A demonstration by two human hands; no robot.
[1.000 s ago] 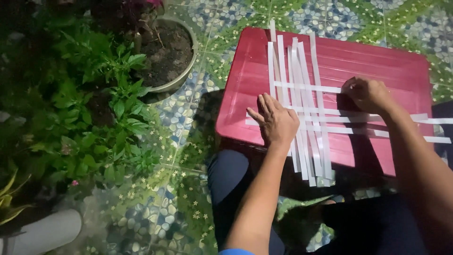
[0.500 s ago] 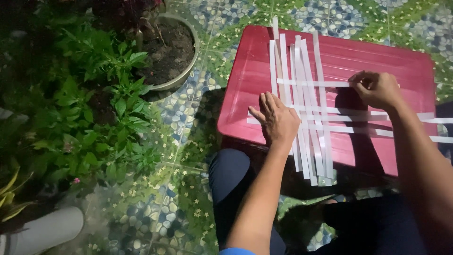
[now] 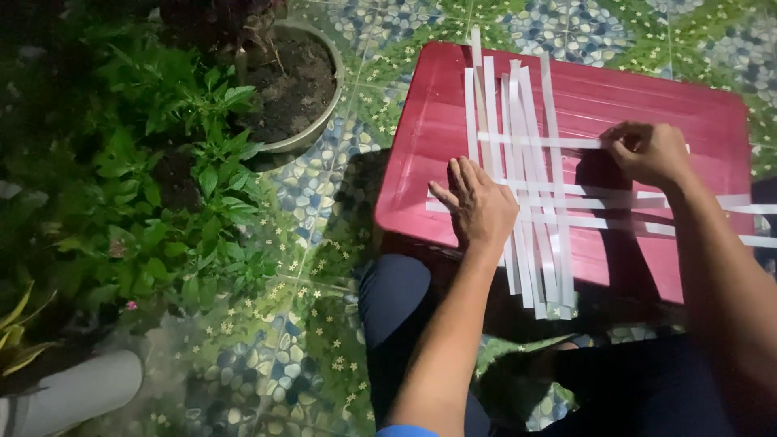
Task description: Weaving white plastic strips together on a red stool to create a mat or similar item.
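— Pressing flat on the weave, the left hand [image 3: 479, 206] lies palm down with its fingers spread wide over the near-left part of the white strips [image 3: 526, 186] — it sits where it sat a second ago, pinning the long strips against the red plastic lid [image 3: 647, 93].

— And the other hand?

— The right hand [image 3: 647, 152] is the one that moves. A second ago it was further left and lower on the lid; now it is further right and a little farther away, fingers pinched narrowly on the end of the farthest crosswise strip [image 3: 538, 142].

— So that strip is being drawn sideways?

— I judge so. The strip now runs straight from the upright bundle to the pinching fingers, which suggests it is being pulled snug through the long ones while the left hand keeps them from sliding.

— Where does the work lie?

— On the red lid, which serves as the counter, set on a pebble-patterned floor [image 3: 324, 186]. The long strips run from far to near and overhang the near edge; several crosswise strips reach off to the right.

— Anything around it?

— A round planter [image 3: 324, 121] with dark soil stands just left of the lid, and leafy green plants [image 3: 162, 186] fill the far left. The person's dark-clad knee [image 3: 396, 299] is at the near edge.
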